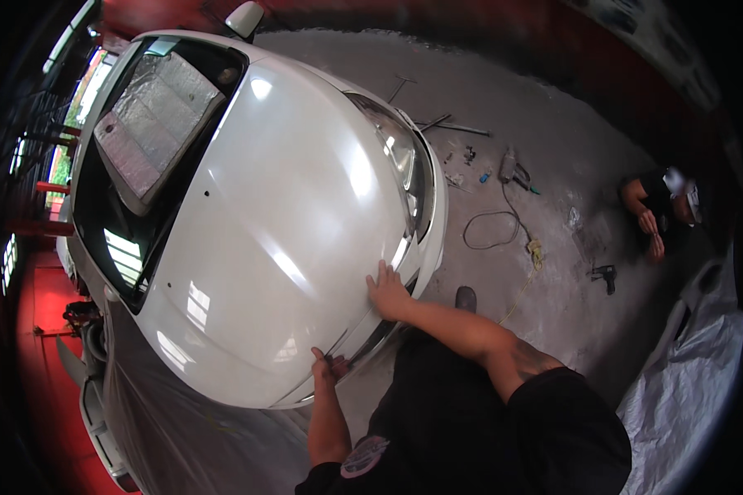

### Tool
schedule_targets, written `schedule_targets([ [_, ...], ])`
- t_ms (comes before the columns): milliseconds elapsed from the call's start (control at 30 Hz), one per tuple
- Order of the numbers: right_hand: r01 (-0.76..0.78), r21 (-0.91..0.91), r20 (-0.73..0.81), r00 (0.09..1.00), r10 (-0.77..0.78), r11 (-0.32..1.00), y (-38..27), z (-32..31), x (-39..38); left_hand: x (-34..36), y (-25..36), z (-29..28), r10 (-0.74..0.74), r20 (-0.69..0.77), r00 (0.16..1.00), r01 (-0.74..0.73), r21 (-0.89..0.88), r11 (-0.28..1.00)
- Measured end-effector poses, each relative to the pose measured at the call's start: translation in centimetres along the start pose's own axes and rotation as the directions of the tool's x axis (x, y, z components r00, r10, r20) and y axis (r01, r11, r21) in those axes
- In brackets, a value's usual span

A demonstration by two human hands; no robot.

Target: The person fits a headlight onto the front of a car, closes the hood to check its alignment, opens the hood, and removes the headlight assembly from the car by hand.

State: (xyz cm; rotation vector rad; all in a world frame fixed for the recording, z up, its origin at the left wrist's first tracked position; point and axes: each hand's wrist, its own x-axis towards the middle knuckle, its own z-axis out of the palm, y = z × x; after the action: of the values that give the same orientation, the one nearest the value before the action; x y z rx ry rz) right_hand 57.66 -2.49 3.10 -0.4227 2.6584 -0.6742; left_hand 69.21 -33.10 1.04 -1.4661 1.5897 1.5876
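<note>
A white car hood point(281, 214) fills the middle of the head view, lying closed. My right hand point(386, 290) lies flat on its front edge, fingers spread, close to the headlight point(400, 157). My left hand point(326, 363) sits lower on the same front edge, with its fingers curled over the rim. Both arms reach in from my black-shirted body at the lower right.
A silver sunshade point(153, 124) lies behind the windshield. Another person point(660, 214) crouches at the right on the concrete floor point(553, 148), among a coiled cable point(491, 231), a drill point(604, 275) and scattered tools. Grey plastic sheeting point(685, 388) lies at the right, with more sheeting point(165, 412) at the lower left.
</note>
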Motion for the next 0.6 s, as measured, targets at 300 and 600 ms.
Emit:
schedule_targets([
  [300, 0.014, -0.017, 0.010, 1.000, -0.014, 1.000, 0.3, 1.5, 0.6, 1.0, -1.0, -0.5, 0.023, -0.015, 1.000, -0.024, -0.073, 0.997],
  [600, 0.030, -0.078, 0.068, 0.997, -0.025, 0.997, 0.6, 1.4, 0.6, 0.7, -1.1, 0.0, 0.048, -0.035, 0.998, -0.049, -0.018, 0.999],
])
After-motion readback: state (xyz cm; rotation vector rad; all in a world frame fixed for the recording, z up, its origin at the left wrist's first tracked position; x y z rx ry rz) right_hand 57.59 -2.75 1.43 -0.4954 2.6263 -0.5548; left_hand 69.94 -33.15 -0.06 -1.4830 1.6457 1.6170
